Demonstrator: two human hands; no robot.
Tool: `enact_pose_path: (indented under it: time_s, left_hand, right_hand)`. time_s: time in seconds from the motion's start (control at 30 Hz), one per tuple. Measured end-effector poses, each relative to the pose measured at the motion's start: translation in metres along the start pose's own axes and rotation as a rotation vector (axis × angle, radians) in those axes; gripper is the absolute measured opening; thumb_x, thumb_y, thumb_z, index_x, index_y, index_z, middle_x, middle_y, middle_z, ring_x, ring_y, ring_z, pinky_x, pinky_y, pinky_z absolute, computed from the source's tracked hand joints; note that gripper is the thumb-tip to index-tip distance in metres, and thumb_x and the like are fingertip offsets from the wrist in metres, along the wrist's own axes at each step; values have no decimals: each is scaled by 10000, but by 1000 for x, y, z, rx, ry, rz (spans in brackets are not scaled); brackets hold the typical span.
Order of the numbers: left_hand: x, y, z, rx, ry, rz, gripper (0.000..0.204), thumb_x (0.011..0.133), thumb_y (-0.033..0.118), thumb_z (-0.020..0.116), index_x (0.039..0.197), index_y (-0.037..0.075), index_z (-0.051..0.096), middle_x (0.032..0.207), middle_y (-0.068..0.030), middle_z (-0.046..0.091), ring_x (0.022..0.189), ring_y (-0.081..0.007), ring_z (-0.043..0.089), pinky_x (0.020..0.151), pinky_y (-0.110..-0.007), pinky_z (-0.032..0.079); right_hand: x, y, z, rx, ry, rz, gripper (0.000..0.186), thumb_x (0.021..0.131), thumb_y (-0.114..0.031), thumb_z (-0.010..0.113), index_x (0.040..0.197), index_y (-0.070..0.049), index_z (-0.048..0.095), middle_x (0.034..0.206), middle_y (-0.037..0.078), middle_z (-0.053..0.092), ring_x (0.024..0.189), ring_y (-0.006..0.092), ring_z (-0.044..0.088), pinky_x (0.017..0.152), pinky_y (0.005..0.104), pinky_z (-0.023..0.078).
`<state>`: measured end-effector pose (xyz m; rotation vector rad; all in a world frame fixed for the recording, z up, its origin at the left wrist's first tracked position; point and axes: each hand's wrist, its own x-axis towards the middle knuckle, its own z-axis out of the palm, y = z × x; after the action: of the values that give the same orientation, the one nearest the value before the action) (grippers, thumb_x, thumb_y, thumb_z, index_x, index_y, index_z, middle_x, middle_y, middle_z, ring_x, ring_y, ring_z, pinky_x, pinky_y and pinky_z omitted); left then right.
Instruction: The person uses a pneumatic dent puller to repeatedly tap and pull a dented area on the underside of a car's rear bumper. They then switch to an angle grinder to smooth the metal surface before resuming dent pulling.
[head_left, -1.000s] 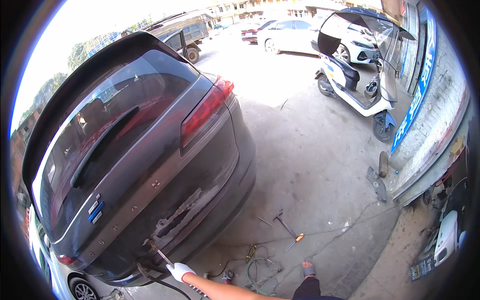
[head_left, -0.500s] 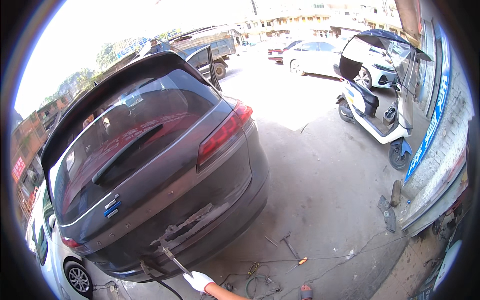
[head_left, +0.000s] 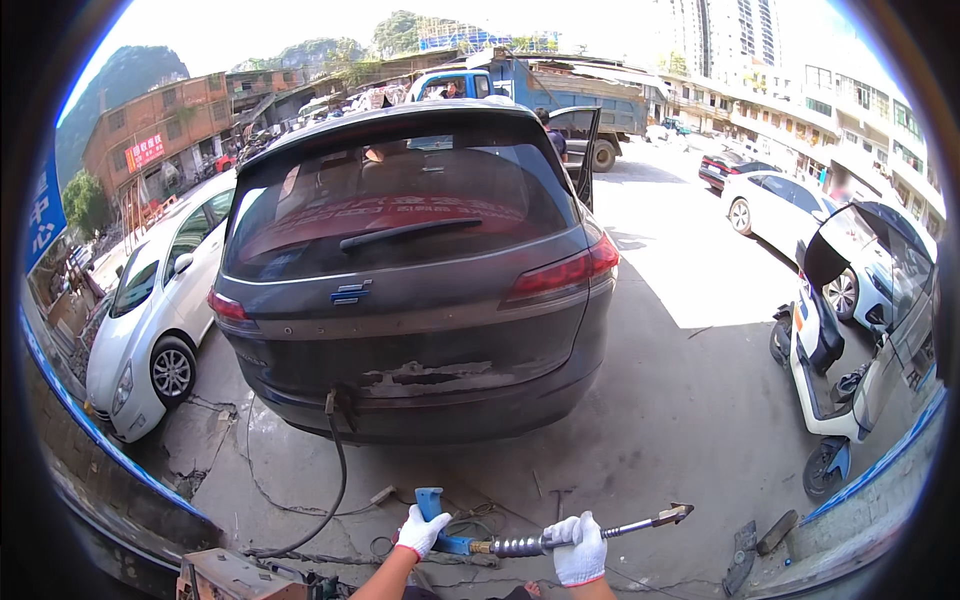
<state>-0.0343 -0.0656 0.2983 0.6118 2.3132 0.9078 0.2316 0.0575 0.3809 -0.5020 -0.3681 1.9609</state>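
Both my hands wear white knit gloves and hold one long tool, a slide-hammer dent puller (head_left: 520, 546), across the lower part of the view. My left hand (head_left: 421, 531) is closed round its blue pistol-style handle. Farther along, my right hand (head_left: 577, 549) grips the metal shaft beside the ribbed section. The bare rod points right and ends in a darker tip, apart from the car. Ahead stands a dark grey SUV (head_left: 420, 345), with a scraped, bare patch (head_left: 430, 376) low on its tailgate. A clamp (head_left: 338, 402) with a thick black cable is fixed at its rear bumper.
A boxy machine (head_left: 235, 575) stands at the lower left. Cables and a hammer (head_left: 562, 495) lie on the concrete. A white car (head_left: 150, 310) is parked left; a white scooter (head_left: 835, 370) with a canopy stands right. Dark scraps (head_left: 742, 555) lie near the right wall.
The view has swung, showing the whole rear of the SUV. The puller's tip has left the scraped area and now points right. Both hands are now visible on it; one was before.
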Motion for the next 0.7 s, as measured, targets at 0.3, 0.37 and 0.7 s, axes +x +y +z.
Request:
enact_pose_path:
  time_s: [0.3, 0.37, 0.7]
  left_hand:
    - [-73, 67, -32, 102, -21, 188, 719, 756, 595, 649, 1143, 8, 496, 1038, -241, 645, 993, -385, 631, 877, -430, 483]
    - [-72, 60, -28, 115, 47, 217, 704, 757, 584, 652, 1136, 10, 506, 1032, -236, 648, 986, -386, 633, 874, -433, 485]
    - [-104, 74, -39, 127, 150, 261, 624, 791, 572, 613, 1027, 3, 513, 958, -272, 647, 934, -438, 627, 834, -469, 483]
  right_hand:
    - [-69, -62, 1, 138, -81, -23, 441, 988, -216, 378, 569, -119, 281, 565, 40, 296, 583, 188, 315, 721, 390, 401]
    - [-73, -67, 7, 152, -95, -30, 409, 964, -189, 396, 577, -118, 284, 567, 39, 296, 585, 188, 315, 723, 389, 400]
    - [-91, -73, 4, 228, -62, -70, 428, 970, -210, 414, 570, -129, 287, 560, 22, 299, 581, 175, 329, 713, 368, 395]
